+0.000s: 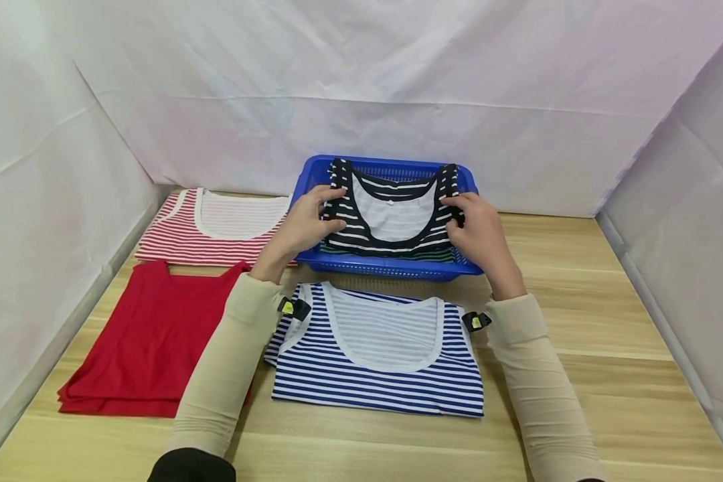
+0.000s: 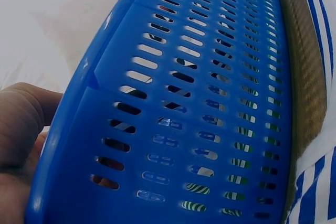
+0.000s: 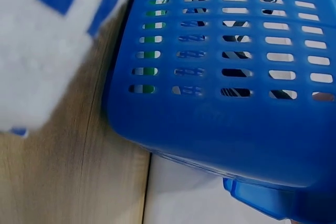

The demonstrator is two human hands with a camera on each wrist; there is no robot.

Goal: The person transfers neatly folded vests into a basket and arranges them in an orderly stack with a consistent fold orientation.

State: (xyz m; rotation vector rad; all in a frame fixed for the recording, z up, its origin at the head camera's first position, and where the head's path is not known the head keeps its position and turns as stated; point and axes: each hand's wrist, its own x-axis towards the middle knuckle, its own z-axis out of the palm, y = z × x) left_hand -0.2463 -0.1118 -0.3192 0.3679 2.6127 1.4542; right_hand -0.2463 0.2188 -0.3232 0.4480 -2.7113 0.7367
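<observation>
Head view, blue basket (image 1: 385,270) near back edge of table (image 1: 578,288), room rightward, left hand (image 1: 301,224) and right hand (image 1: 480,231) pinching black striped top (image 1: 393,217) between them

The pale, wood-grained surface (image 1: 584,348) bears a blue basket (image 1: 379,268) towards the back — with red-striped clothing (image 1: 211,252) left of it, plain red clothing (image 1: 150,335) nearer, and blue-striped clothing (image 1: 373,389) in front.

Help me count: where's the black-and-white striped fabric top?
In the head view, just right of centre, the top is in the blue plastic basket, between both hands.
</observation>
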